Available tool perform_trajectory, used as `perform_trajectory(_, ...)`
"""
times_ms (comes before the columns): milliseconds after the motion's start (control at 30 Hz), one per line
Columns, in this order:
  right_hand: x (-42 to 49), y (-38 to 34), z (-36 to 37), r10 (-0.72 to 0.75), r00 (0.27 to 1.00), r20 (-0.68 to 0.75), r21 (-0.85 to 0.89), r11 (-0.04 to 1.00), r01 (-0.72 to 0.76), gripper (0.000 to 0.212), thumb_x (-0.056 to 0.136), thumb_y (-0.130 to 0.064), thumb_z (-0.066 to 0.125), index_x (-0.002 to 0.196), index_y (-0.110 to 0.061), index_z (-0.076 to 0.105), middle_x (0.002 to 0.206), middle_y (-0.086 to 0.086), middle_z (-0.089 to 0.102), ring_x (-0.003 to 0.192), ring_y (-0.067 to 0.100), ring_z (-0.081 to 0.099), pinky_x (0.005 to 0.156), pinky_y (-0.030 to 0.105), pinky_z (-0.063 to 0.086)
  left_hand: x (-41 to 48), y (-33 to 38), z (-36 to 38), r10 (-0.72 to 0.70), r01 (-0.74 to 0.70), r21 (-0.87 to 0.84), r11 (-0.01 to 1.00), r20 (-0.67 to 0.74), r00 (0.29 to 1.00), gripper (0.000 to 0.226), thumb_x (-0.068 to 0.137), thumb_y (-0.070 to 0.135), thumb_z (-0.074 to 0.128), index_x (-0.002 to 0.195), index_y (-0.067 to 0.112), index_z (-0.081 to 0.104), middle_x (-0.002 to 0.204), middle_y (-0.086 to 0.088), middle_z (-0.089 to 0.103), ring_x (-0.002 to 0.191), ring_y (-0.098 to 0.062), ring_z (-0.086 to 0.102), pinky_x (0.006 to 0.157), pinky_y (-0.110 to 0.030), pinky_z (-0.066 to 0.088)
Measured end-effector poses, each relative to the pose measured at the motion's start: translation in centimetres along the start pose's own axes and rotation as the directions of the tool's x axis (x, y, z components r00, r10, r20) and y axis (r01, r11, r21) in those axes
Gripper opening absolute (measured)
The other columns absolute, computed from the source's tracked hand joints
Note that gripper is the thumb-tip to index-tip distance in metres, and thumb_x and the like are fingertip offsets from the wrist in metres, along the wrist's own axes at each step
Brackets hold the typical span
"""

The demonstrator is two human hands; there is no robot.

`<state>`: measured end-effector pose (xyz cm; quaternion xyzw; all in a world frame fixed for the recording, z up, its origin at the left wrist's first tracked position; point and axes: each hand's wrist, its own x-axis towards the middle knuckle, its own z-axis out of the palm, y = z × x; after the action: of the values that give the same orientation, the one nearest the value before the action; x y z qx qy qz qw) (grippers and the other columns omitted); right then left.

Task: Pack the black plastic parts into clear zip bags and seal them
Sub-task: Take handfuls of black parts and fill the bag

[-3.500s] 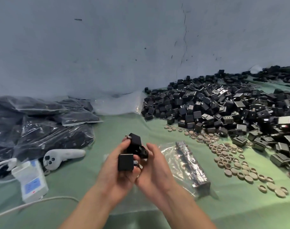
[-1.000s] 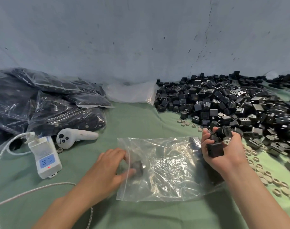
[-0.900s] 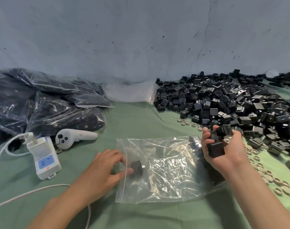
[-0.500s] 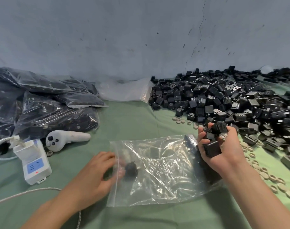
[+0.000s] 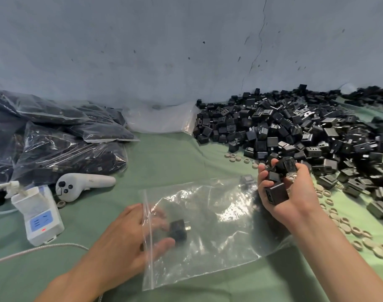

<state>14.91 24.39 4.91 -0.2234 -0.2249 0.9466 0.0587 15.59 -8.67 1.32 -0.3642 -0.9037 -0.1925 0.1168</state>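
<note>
Head view: left grip (image 5: pixel 129 238) reaches into the clear zip bag (image 5: pixel 218 236) on the desk (image 5: pixel 175 153), blurred around one black part (image 5: pixel 178 231), hold unclear; raised right grip (image 5: pixel 288 192) clutches several black parts (image 5: pixel 276 192). Earlier the two grips touched.

You have bare tabletop (image 5: pixel 164 160) between the filled bags (image 5: pixel 61 153) at left and the parts pile (image 5: pixel 284 127) at right.

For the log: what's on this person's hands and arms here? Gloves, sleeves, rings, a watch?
Nothing worn that shows. The left hand and right hand are bare, without gloves. The left forearm and right forearm are bare to the frame's lower edge, no sleeve or cuff in view. No ring, watch or wristband is visible, though the left fingertips are blurred.
</note>
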Motion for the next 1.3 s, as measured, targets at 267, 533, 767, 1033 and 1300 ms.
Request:
perform_trajectory(267,0.2,0.3,0.0,0.001,1.0,0.016,0.0,1.0,-0.001,0.024,0.093,-0.041,0.052,0.094,-0.018,0.061,0.094,0.005,0.065,0.064,0.014,0.058,0.047,0.018,0.045,1.1,0.4,0.3,0.095,-0.099,0.024,0.995,0.146,0.985,0.027,0.099,0.056,0.04,0.114,0.049,0.062,0.111,0.022,0.054,0.105,-0.003,0.051,0.093,-0.022,0.043)
perform_trajectory(533,0.4,0.6,0.3,0.025,1.0,0.015,0.036,0.999,-0.025,0.022,0.092,-0.039,0.053,0.092,-0.018,0.061,0.093,0.005,0.065,0.063,0.014,0.058,0.046,0.018,0.045,5.0,0.7,1.8,0.12,-0.126,0.019,0.992,0.178,0.977,0.039,0.101,0.057,0.036,0.133,0.045,0.053,0.132,0.019,0.05,0.124,0.003,0.043,0.107,-0.025,0.039)
perform_trajectory(767,0.5,0.2,0.4,0.031,0.999,0.013,0.073,0.997,-0.032,0.024,0.093,-0.04,0.054,0.091,-0.018,0.063,0.091,0.007,0.066,0.062,0.014,0.058,0.045,0.019,0.046,8.5,2.6,3.8,0.157,-0.151,-0.041,0.988,0.256,0.954,0.036,0.103,0.033,0.044,0.132,0.017,0.059,0.123,0.001,0.059,0.092,0.007,0.051,0.088,-0.005,0.039)
perform_trajectory(1033,0.5,-1.0,0.5,0.036,0.999,-0.006,0.155,0.987,-0.034,0.022,0.092,-0.036,0.053,0.087,-0.018,0.064,0.094,0.008,0.066,0.061,0.015,0.058,0.044,0.018,0.046,10.1,4.8,5.4,0.104,-0.084,-0.074,0.994,0.323,0.941,0.038,0.107,0.024,0.035,0.139,0.011,0.053,0.137,0.005,0.044,0.067,0.013,0.051,0.077,-0.002,0.045)
perform_trajectory(1300,0.4,-1.3,0.5,0.032,0.999,0.026,0.179,0.983,-0.037,0.024,0.093,-0.038,0.052,0.089,-0.017,0.063,0.095,0.009,0.066,0.062,0.014,0.058,0.047,0.017,0.046,11.8,5.2,6.2,0.173,-0.157,-0.075,0.985,0.33,0.928,0.03,0.108,0.032,0.033,0.124,0.018,0.055,0.108,0.001,0.059,0.094,-0.016,0.057,0.088,-0.022,0.047)
